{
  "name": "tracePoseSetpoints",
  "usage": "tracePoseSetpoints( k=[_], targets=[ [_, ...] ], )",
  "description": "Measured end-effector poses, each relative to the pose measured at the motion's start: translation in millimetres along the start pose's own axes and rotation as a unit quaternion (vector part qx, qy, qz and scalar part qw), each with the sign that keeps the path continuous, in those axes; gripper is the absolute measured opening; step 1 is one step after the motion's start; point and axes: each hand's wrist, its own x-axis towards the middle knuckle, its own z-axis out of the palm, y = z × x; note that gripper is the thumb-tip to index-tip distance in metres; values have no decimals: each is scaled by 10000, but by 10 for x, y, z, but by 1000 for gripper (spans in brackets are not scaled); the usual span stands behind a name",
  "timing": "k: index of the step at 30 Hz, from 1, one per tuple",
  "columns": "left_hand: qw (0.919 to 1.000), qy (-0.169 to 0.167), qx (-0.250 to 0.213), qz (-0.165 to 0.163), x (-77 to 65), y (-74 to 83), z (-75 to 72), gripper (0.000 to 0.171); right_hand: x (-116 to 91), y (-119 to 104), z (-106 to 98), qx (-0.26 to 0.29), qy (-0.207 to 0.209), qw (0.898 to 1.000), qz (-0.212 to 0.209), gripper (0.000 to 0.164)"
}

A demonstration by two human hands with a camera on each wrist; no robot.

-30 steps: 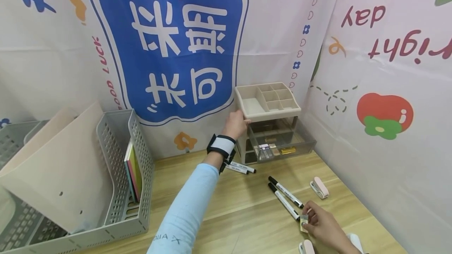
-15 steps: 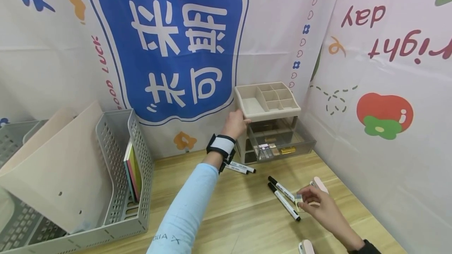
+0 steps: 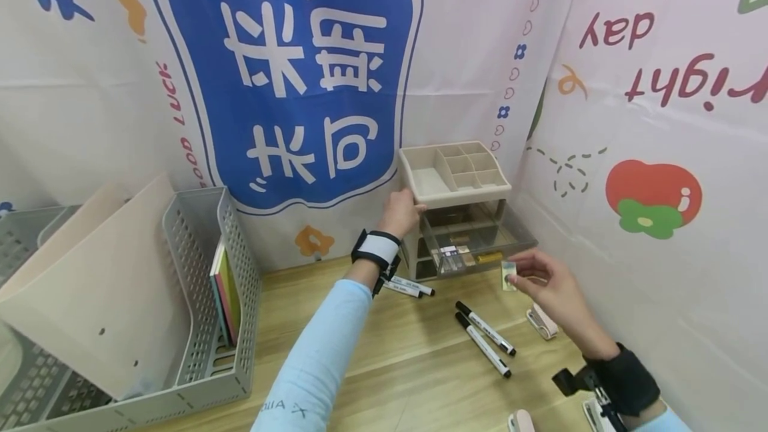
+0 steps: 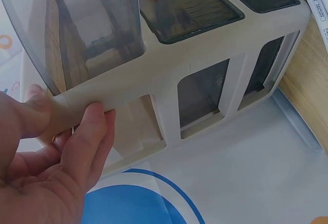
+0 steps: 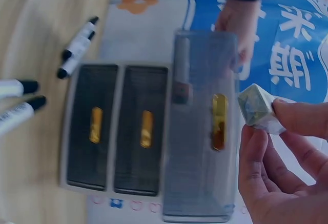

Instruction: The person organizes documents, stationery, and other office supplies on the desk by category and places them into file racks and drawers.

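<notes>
My left hand [image 3: 399, 213] grips the upper left edge of a cream desktop drawer organizer [image 3: 459, 201]. In the left wrist view, the thumb and curled fingers [image 4: 89, 137] hold its frame. The organizer's clear top drawer [image 3: 519, 252] is pulled out, with several small blocks [image 3: 453, 259] inside. My right hand [image 3: 555, 289] pinches a small pale green and white eraser [image 3: 508, 275] between thumb and fingers, just in front of the drawer's right part. In the right wrist view, the eraser [image 5: 255, 106] is beside the drawer's top rim, apart from it.
Two black-capped markers [image 3: 483, 345] lie mid-table, and more markers [image 3: 411, 285] lie by the organizer's left. A pink stapler [image 3: 542, 321] is under the right forearm; another [image 3: 521, 421] lies at the front edge. A grey file rack [image 3: 240, 359] stands left.
My right hand has lifted the eraser from near the markers, moving it away from me toward the pulled-out drawer. The left hand stays on the organizer.
</notes>
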Motion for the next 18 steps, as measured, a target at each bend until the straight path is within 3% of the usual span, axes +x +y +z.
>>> tracePoseSetpoints(
  k=[12,18],
  targets=[
    [10000,-66,-8,22,20,-17,-4,33,568,-134,-117,-558,-3,9984,-3,29],
    [10000,-68,28,-19,11,-28,-8,32,839,-135,-91,-776,-359,9963,32,29]
  ],
)
